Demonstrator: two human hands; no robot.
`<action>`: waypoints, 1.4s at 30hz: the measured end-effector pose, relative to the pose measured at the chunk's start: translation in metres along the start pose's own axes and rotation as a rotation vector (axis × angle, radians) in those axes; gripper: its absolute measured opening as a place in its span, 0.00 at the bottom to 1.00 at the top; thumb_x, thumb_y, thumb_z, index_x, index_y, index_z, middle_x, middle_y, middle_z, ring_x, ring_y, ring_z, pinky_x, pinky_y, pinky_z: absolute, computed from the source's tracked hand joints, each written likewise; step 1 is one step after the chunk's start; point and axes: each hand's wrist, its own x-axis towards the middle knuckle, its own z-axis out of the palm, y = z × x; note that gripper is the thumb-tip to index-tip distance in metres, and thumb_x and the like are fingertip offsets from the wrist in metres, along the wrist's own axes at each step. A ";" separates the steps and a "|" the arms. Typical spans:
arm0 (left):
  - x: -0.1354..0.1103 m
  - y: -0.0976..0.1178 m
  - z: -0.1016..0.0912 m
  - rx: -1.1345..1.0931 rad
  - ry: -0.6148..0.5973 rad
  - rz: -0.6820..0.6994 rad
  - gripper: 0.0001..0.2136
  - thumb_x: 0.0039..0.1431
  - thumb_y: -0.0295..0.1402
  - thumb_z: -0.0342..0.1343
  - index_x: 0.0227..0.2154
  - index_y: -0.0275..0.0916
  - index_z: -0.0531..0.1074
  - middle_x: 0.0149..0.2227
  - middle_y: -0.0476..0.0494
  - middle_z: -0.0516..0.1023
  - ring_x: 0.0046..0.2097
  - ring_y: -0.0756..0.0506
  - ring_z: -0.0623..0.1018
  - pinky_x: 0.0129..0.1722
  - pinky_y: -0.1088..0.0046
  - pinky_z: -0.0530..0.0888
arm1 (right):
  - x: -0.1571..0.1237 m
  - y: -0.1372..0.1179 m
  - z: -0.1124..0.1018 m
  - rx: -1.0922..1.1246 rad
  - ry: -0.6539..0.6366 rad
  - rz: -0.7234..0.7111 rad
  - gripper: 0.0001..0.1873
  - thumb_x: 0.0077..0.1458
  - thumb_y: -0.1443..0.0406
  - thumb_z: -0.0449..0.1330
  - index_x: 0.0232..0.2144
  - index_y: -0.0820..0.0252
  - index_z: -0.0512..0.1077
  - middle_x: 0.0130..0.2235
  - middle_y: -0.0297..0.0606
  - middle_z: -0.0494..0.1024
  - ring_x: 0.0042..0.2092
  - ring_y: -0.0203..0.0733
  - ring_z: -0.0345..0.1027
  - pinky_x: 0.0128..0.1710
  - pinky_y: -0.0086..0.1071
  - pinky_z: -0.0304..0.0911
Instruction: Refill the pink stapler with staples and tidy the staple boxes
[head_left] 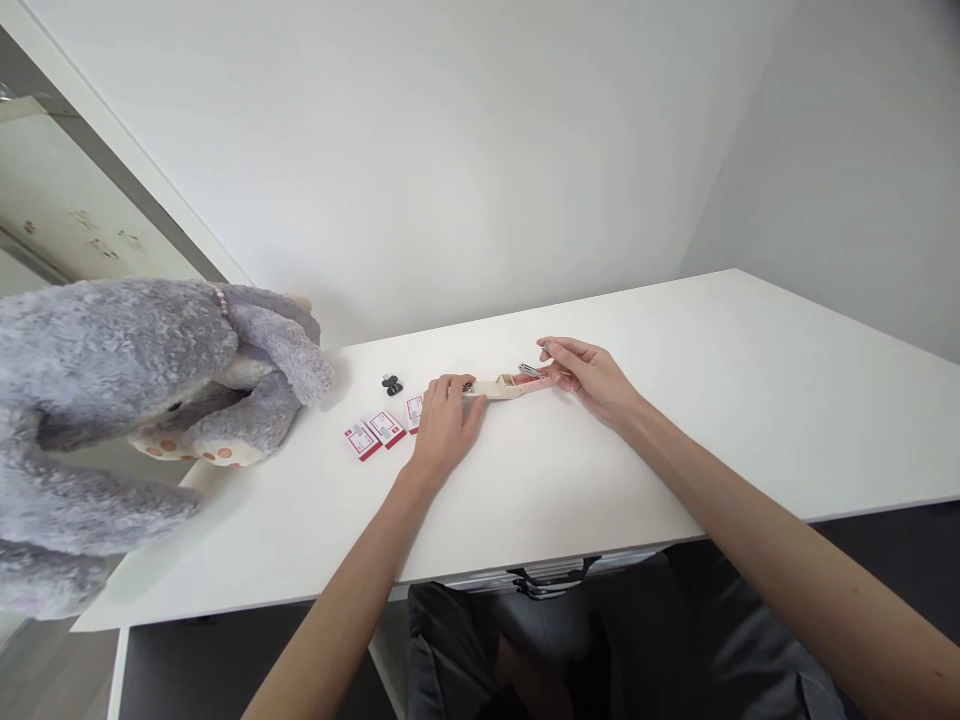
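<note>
A beige stapler lies opened out flat on the white table. My left hand rests on its left end, fingers curled over it. At the stapler's right end my right hand pinches a small silver strip of staples over the open reddish magazine. Three small red-and-white staple boxes sit in a row just left of my left hand; the nearest is partly hidden by it.
A large grey plush toy with spotted feet lies at the table's left end. A small black object sits behind the boxes. White walls rise behind the table. A dark chair or bag sits below the near edge.
</note>
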 end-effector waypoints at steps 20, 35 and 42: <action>0.002 -0.002 -0.005 -0.049 -0.083 0.051 0.11 0.72 0.37 0.53 0.53 0.43 0.71 0.53 0.41 0.79 0.53 0.37 0.73 0.55 0.54 0.71 | -0.001 0.016 0.001 -0.650 0.232 -0.294 0.12 0.60 0.55 0.66 0.42 0.53 0.81 0.39 0.38 0.84 0.42 0.47 0.77 0.45 0.40 0.69; 0.002 -0.010 -0.002 0.026 -0.032 0.087 0.15 0.72 0.37 0.54 0.56 0.49 0.79 0.55 0.43 0.80 0.55 0.37 0.72 0.56 0.52 0.72 | 0.000 0.016 -0.003 -0.814 0.046 -0.352 0.11 0.67 0.58 0.59 0.44 0.50 0.81 0.48 0.39 0.83 0.48 0.49 0.76 0.53 0.44 0.68; 0.002 -0.010 -0.001 0.034 -0.037 0.064 0.15 0.72 0.36 0.55 0.56 0.48 0.79 0.55 0.45 0.81 0.55 0.37 0.72 0.57 0.53 0.72 | -0.001 0.013 -0.003 -0.884 0.021 -0.393 0.12 0.67 0.58 0.58 0.43 0.51 0.81 0.45 0.39 0.85 0.48 0.50 0.76 0.51 0.44 0.69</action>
